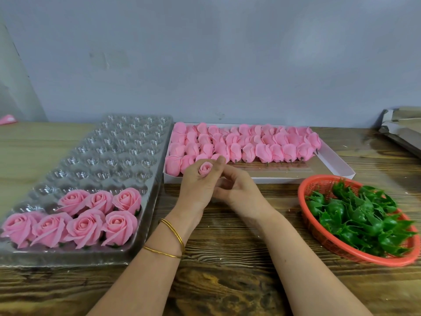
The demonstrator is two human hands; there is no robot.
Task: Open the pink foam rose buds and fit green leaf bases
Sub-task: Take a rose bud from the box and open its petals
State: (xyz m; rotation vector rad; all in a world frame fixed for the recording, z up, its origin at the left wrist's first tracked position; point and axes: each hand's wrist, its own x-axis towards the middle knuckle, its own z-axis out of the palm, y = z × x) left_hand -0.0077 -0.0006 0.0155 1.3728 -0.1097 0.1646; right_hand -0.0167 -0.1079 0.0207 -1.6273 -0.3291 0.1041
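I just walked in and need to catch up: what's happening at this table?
A person is working through foam roses. The left-hand grip holds one small pink foam rose bud; the right-hand grip is curled against that hand. Seven opened pink roses sit in the clear plastic cell tray, closed buds lie in the white shallow box, and green plastic leaf bases wait in the red mesh basket.

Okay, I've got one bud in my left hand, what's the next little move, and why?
The bud in the left hand is tightly closed, unlike the open roses in the tray. So probably spread its outer petals with the right hand first; a leaf base from the basket comes after.
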